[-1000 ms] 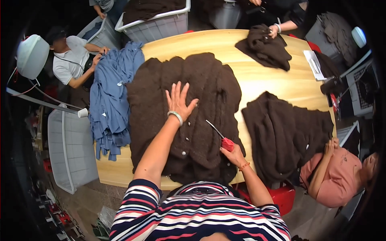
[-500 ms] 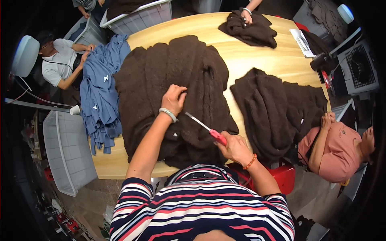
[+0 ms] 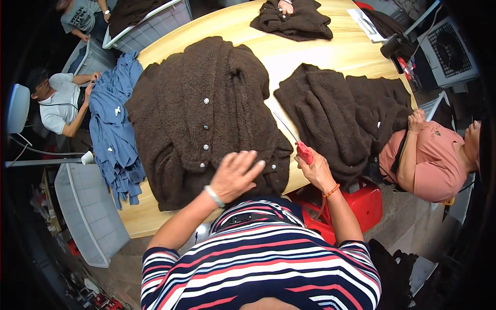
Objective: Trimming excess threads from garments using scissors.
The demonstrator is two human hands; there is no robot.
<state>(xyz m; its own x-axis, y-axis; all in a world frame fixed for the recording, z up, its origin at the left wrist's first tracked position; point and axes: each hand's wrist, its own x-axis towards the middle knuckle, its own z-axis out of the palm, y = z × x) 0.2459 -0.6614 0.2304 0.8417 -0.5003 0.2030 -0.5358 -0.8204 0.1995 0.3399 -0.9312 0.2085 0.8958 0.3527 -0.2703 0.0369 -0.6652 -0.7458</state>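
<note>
A dark brown fuzzy cardigan (image 3: 206,108) with a row of small shiny buttons lies spread on the round wooden table (image 3: 289,57) in front of me. My left hand (image 3: 235,175) hovers over its near hem, fingers apart, holding nothing. My right hand (image 3: 316,168) is closed on a red-handled tool (image 3: 294,139) whose thin metal shaft points away from me, just right of the cardigan's lower corner.
A second brown cardigan (image 3: 336,113) lies to the right, a third (image 3: 294,20) at the far side, and blue garments (image 3: 113,124) at the left. People sit at the left and right. White bins (image 3: 88,217) stand at the left, a red stool (image 3: 356,204) under my right arm.
My left hand has drawn back from the cardigan's middle to its near hem and opened. My right hand with the tool has shifted right, off the garment.
</note>
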